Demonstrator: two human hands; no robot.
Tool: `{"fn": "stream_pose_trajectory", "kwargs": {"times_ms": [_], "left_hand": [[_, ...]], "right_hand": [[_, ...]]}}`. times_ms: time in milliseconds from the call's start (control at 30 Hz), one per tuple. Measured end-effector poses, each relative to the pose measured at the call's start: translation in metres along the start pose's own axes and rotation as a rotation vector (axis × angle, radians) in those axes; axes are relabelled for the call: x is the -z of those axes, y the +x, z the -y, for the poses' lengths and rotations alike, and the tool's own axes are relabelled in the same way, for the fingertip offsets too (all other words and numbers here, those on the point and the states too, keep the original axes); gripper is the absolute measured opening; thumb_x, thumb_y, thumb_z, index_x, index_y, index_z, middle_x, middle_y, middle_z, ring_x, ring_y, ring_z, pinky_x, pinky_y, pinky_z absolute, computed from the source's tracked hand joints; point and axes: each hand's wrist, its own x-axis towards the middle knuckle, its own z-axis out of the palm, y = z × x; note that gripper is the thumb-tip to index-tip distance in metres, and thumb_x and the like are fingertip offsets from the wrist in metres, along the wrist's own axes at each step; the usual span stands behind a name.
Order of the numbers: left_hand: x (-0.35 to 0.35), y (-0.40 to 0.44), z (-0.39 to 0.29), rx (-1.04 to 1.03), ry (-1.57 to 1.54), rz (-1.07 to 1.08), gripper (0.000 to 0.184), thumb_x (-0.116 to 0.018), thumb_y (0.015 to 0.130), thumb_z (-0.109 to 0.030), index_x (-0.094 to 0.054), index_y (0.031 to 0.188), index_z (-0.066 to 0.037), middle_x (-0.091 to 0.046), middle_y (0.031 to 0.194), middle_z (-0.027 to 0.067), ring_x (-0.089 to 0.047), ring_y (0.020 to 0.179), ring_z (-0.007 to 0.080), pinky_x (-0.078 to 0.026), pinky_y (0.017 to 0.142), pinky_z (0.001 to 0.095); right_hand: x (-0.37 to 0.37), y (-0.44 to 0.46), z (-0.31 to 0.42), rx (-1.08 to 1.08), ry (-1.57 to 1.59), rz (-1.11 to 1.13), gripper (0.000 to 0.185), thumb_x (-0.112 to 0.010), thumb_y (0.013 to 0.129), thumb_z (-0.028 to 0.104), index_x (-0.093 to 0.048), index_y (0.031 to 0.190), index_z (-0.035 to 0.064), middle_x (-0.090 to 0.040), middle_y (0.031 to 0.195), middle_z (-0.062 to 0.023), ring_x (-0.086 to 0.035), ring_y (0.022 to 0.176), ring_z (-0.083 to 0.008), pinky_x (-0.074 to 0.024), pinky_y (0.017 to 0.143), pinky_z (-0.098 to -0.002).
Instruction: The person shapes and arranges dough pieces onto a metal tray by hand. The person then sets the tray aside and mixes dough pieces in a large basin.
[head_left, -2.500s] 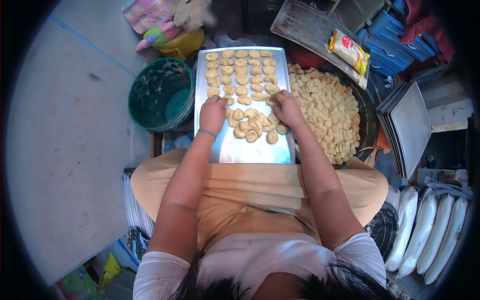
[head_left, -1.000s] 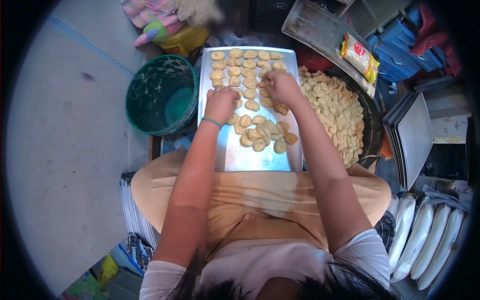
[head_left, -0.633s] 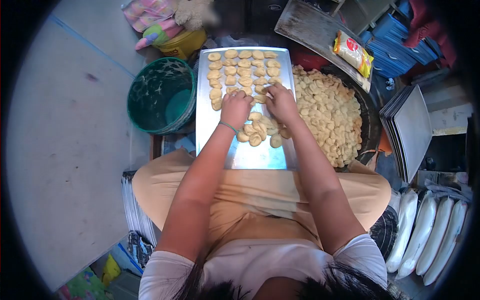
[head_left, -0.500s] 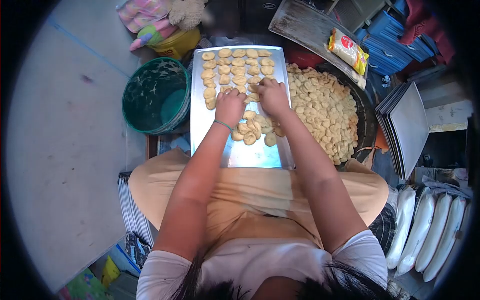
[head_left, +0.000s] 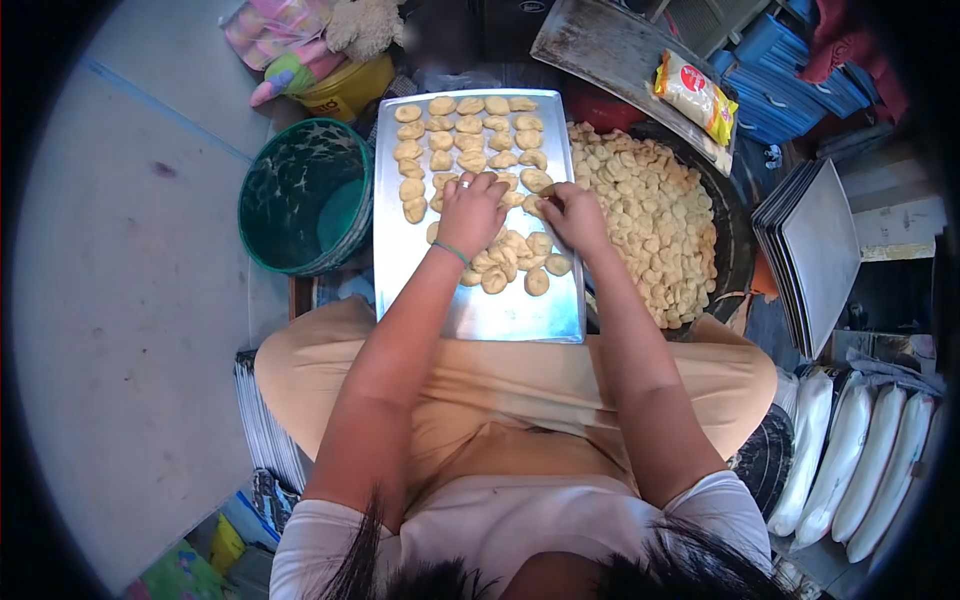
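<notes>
A metal baking tray [head_left: 400, 270] rests by my lap, bearing rows of small, flattened dough pieces [head_left: 469, 123]. Below the rows lies a loose pile of more dough pieces [head_left: 508, 255]. My left hand [head_left: 472, 214], with a ring and a green wristband, is over the middle of the tray. Its fingers curl down around a dough piece, mostly hidden beneath them. At the tray's right edge, my right hand [head_left: 577, 216] pinches another dough piece [head_left: 534, 205] at the end of the lowest row.
A large round container [head_left: 735, 235] full of shaped dough pieces [head_left: 645, 225] stands to the right. Left of the tray is a green bucket [head_left: 308, 200]. A flour-dusted board [head_left: 610, 50] carries a yellow-and-red packet [head_left: 697, 97]. Stacked trays [head_left: 815, 260] lean at far right.
Both hands have come slightly nearer to me; my right hand has also shifted right, to the tray's edge. More of the rows and the loose pile shows. The tray appears slightly farther left.
</notes>
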Motion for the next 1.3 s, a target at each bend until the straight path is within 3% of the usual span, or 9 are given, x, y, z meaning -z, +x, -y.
{"fn": "stream_pose_trajectory", "kwargs": {"times_ms": [200, 467, 600, 700, 833, 933, 1067, 1167, 1300], "left_hand": [[0.023, -0.015, -0.001, 0.047, -0.004, 0.012, 0.022, -0.065, 0.083, -0.019, -0.068, 0.103, -0.011, -0.063, 0.106, 0.0069, -0.055, 0.106, 0.0264, -0.038, 0.091, 0.0425], [0.044, -0.086, 0.025, 0.262, -0.154, 0.027, 0.028, -0.067, 0.082, -0.011, -0.066, 0.109, -0.006, -0.061, 0.106, 0.0133, -0.055, 0.106, 0.0318, -0.045, 0.09, 0.0443], [0.047, -0.093, 0.022, 0.341, -0.276, 0.053, 0.024, -0.068, 0.077, -0.003, -0.065, 0.101, -0.007, -0.059, 0.1, 0.0145, -0.057, 0.1, 0.0344, -0.047, 0.089, 0.0415], [0.051, -0.103, 0.024, 0.454, -0.377, -0.007, 0.021, -0.068, 0.076, 0.0, -0.064, 0.096, -0.005, -0.059, 0.099, 0.015, -0.058, 0.098, 0.0351, -0.048, 0.086, 0.0406], [0.054, -0.096, 0.035, 0.385, -0.193, -0.23, 0.018, -0.067, 0.077, 0.001, -0.063, 0.095, -0.002, -0.06, 0.099, 0.015, -0.058, 0.098, 0.0353, -0.048, 0.086, 0.0425], [0.047, -0.093, 0.048, 0.386, -0.167, -0.195, 0.02, -0.067, 0.077, 0.0, -0.064, 0.096, -0.002, -0.061, 0.1, 0.0155, -0.058, 0.097, 0.036, -0.048, 0.087, 0.0421], [0.043, -0.096, 0.058, 0.307, -0.272, -0.223, 0.023, -0.066, 0.077, -0.003, -0.065, 0.1, -0.003, -0.061, 0.102, 0.0152, -0.058, 0.099, 0.0358, -0.048, 0.088, 0.0411], [0.036, -0.096, 0.061, 0.294, -0.216, -0.216, 0.024, -0.067, 0.078, -0.006, -0.066, 0.102, -0.005, -0.061, 0.106, 0.0123, -0.056, 0.106, 0.0323, -0.045, 0.091, 0.0416], [0.043, -0.088, 0.044, 0.172, -0.02, -0.204, 0.024, -0.067, 0.079, -0.011, -0.067, 0.103, -0.009, -0.061, 0.109, 0.0087, -0.052, 0.113, 0.0277, -0.04, 0.094, 0.0412]], "right_hand": [[-0.004, -0.005, 0.002, -0.037, 0.153, -0.007, 0.025, -0.076, 0.078, 0.022, -0.069, 0.092, 0.0036, -0.067, 0.092, -0.0148, -0.065, 0.081, -0.0336, -0.0514, 0.074, -0.0411], [-0.004, -0.015, 0.033, 0.254, 0.026, -0.075, 0.025, -0.076, 0.076, 0.014, -0.066, 0.096, 0.0024, -0.064, 0.094, -0.0155, -0.062, 0.091, -0.0347, -0.0495, 0.081, -0.0407], [-0.041, -0.023, 0.058, 0.33, -0.098, 0.161, 0.026, -0.07, 0.079, 0.016, -0.067, 0.1, 0.0021, -0.065, 0.095, -0.0166, -0.063, 0.09, -0.0333, -0.05, 0.079, -0.0391], [-0.039, -0.012, 0.066, 0.06, -0.008, 0.408, 0.025, -0.071, 0.078, 0.021, -0.069, 0.098, 0.0061, -0.066, 0.095, -0.017, -0.065, 0.09, -0.0327, -0.0507, 0.081, -0.042], [-0.053, -0.002, 0.095, 0.056, 0.264, 0.137, 0.02, -0.073, 0.078, 0.02, -0.07, 0.091, 0.005, -0.068, 0.092, -0.0169, -0.066, 0.086, -0.0326, -0.0515, 0.076, -0.0421], [-0.076, 0.001, 0.106, 0.084, 0.123, 0.301, 0.022, -0.074, 0.077, 0.02, -0.068, 0.092, 0.0039, -0.069, 0.09, -0.0164, -0.066, 0.086, -0.0331, -0.0515, 0.076, -0.042], [-0.075, -0.012, 0.102, 0.187, 0.058, 0.042, 0.023, -0.073, 0.077, 0.017, -0.067, 0.094, 0.0025, -0.067, 0.093, -0.0177, -0.065, 0.088, -0.0349, -0.0512, 0.077, -0.0431], [-0.065, -0.017, 0.086, 0.021, 0.122, 0.274, 0.018, -0.071, 0.077, 0.011, -0.067, 0.092, 0.0031, -0.066, 0.092, -0.0171, -0.064, 0.089, -0.0344, -0.0514, 0.077, -0.042], [-0.057, -0.008, 0.077, 0.13, 0.158, 0.153, 0.015, -0.069, 0.074, 0.002, -0.067, 0.09, 0.0028, -0.064, 0.09, -0.0146, -0.063, 0.09, -0.0332, -0.0514, 0.076, -0.0392]]}}
